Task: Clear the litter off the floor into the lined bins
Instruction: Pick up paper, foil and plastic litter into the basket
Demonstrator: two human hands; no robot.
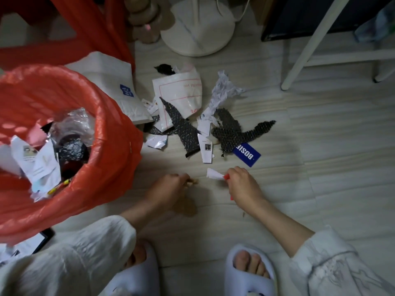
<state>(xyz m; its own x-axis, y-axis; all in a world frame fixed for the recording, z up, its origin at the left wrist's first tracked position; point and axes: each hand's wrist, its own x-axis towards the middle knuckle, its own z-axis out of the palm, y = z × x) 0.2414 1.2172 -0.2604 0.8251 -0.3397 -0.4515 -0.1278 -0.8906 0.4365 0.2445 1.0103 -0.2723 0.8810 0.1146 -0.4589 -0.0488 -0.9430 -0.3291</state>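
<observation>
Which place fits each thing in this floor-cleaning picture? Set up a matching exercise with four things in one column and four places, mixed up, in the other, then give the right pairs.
Things
1. white paper scrap
2. blue tag
3. brown crumb
4. red bin liner

Places
A. at the fingertips of the left hand
B. over the rim of the bin, left of the litter
C. pinched in the right hand
D. on the floor beside the dark bubble wrap

Pairs: 1-C, 2-D, 3-A, 4-B
</observation>
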